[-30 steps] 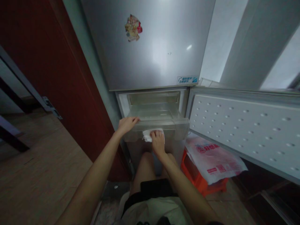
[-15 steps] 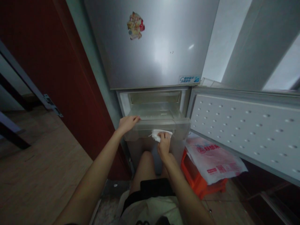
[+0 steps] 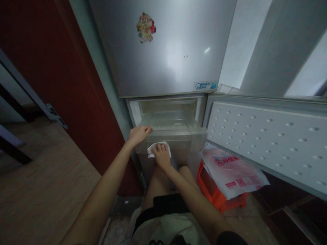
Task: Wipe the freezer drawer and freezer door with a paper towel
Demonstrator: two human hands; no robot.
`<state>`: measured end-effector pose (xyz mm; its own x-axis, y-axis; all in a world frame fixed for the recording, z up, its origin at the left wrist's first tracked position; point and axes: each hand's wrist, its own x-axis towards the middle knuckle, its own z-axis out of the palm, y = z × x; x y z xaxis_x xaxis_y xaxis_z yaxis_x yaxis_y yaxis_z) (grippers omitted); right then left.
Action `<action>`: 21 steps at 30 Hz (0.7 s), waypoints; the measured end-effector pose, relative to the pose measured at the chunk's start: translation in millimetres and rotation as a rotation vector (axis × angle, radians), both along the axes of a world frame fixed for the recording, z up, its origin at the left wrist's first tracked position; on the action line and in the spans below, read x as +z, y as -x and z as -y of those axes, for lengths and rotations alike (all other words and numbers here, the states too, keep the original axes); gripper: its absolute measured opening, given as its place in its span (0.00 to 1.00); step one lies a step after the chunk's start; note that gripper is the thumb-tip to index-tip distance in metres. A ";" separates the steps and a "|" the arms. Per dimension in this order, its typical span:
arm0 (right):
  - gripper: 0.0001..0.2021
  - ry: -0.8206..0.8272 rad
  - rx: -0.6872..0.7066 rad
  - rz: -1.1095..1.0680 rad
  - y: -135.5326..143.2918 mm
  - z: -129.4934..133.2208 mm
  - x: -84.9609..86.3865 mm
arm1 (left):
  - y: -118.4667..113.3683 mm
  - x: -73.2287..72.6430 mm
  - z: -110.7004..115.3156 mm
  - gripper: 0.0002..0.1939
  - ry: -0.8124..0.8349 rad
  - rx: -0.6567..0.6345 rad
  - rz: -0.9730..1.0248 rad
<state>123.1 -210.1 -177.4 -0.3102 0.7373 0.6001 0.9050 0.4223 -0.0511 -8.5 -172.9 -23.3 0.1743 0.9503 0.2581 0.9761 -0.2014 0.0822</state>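
Note:
A clear plastic drawer (image 3: 178,135) is pulled out of the lower compartment of a silver fridge (image 3: 166,51). My left hand (image 3: 139,135) grips the left end of the drawer's top edge, fingers curled over it. Below that edge, my right hand (image 3: 161,153) presses a white cloth (image 3: 166,145) against the left part of the drawer front. Its fingers lie bent on the cloth, and part of the cloth is hidden under them. The inside of the drawer looks pale, with no items that I can make out.
The lower fridge door (image 3: 263,143) stands wide open on the right. Under it, a white and red plastic bag (image 3: 235,173) lies on an orange stool (image 3: 211,190). A dark red door (image 3: 76,85) is close on the left.
My right hand has moved left along the drawer front with the white cloth, from its middle toward my left hand. My left hand has kept its hold on the drawer's edge.

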 end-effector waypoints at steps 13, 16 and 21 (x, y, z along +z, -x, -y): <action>0.09 -0.055 0.030 0.159 -64.9 3.2 -2.7 | -0.9 1.4 1.5 0.29 0.001 -0.008 0.006; 0.11 -0.046 -0.042 0.119 -86.2 7.5 -8.3 | -1.3 1.6 2.3 0.29 0.002 -0.009 0.004; 0.10 -0.024 -0.191 0.019 -103.1 9.6 -16.6 | 0.1 -0.1 0.4 0.29 0.002 -0.014 0.013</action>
